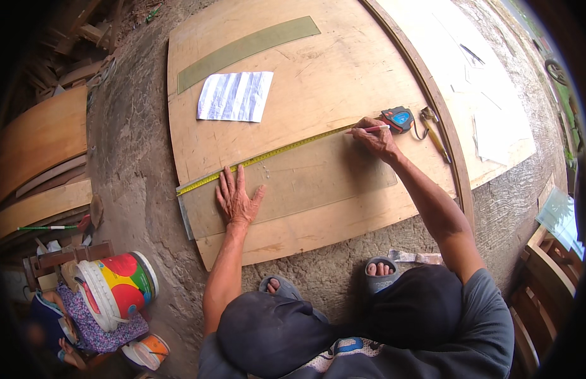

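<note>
My left hand [239,201] lies flat with its fingers spread on a sheet of clear glass [299,180], its fingertips on the yellow tape blade [267,154]. The blade runs along the far edge of the glass, from its left end to the tape measure case [397,119], which is blue and black. Beside the case, my right hand [378,140] is closed on a pinkish-red pen [372,129], its tip pointing left, close to the blade. Whether the tip touches the glass cannot be made out. To the right of the case lies a yellow-handled tool [437,136].
A plywood board [331,82] lies under everything, with a greenish glass strip [248,54] and a striped paper [236,96] on it. A wooden batten [425,72] borders its right side. At lower left are a paint bucket [119,287] and another person [65,322].
</note>
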### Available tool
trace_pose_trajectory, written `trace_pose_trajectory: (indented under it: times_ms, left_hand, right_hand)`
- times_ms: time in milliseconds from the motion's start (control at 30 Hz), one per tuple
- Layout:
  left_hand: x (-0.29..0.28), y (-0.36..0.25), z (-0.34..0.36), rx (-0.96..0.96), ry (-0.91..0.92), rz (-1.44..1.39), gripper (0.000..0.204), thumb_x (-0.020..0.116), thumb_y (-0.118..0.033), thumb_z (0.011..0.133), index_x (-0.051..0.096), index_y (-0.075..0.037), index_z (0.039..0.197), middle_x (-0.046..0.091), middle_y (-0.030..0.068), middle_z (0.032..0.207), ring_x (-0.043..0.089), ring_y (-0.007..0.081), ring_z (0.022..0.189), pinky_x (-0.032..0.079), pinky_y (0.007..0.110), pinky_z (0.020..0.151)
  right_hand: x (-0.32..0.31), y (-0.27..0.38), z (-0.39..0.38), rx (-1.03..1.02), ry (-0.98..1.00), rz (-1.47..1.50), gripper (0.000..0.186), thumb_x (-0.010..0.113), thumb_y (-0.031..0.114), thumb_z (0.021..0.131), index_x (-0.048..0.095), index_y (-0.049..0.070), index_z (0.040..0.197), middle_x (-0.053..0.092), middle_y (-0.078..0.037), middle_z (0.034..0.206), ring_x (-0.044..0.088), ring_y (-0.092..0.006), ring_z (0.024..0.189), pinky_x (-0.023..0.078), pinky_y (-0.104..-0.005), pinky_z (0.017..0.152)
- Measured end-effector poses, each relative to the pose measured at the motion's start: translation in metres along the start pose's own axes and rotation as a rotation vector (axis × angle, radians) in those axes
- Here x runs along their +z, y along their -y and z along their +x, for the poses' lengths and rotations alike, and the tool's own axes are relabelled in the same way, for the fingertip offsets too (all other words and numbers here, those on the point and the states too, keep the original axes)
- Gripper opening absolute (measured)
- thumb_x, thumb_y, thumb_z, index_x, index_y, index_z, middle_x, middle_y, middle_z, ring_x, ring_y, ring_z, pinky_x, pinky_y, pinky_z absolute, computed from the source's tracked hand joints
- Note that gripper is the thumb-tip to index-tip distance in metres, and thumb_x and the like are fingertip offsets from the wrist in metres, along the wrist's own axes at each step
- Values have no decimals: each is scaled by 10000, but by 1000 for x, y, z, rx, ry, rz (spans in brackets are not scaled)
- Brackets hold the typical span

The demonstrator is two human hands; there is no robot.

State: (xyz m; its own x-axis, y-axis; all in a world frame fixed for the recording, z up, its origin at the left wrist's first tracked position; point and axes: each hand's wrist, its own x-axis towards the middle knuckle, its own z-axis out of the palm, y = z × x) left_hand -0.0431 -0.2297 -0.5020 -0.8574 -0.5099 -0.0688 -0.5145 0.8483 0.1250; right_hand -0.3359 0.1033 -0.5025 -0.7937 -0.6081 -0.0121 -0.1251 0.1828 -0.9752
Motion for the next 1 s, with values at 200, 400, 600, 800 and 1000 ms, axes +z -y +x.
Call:
trace_pose_trajectory:
  times_ms: [200,400,600,800,1000]
  left_hand:
    - [0,0,0,3,-5,3,1071,457,-876,844,204,-232,1661,73,183,1725,84,377,1584,43,577,1251]
    - [0,0,0,13,-28,6,1056,457,-865,852,220,-226,1658,93,188,1722,97,381,1582,52,579,1248]
    - [1,0,-1,19,-47,15,1016,484,-819,875,233,-219,1655,109,188,1720,116,378,1578,72,582,1244]
    - [3,2,-1,35,-71,17,974,470,-797,900,246,-218,1651,116,180,1721,124,377,1576,82,586,1239]
    - [8,6,0,22,-91,-65,925,421,-790,927,264,-229,1646,127,181,1718,126,382,1574,66,588,1237]
  right_hand:
    - [0,-1,2,-29,-17,11,233,685,242,983,709,10,973,753,-63,908,662,-108,848,534,-285,751]
    - [-5,15,-4,112,-21,57,304,666,325,996,698,24,974,723,-53,896,642,-105,840,523,-282,735]
    - [-50,58,4,25,-286,-335,368,596,382,1032,674,38,927,695,-113,849,668,-210,764,519,-342,673]
    - [-79,74,2,16,184,-1182,590,787,398,872,606,215,1402,503,-117,1497,694,-370,1099,589,-454,900]
    - [-87,71,1,-66,403,-1318,766,809,320,841,457,312,1521,518,-141,1452,700,-357,1056,603,-463,809]
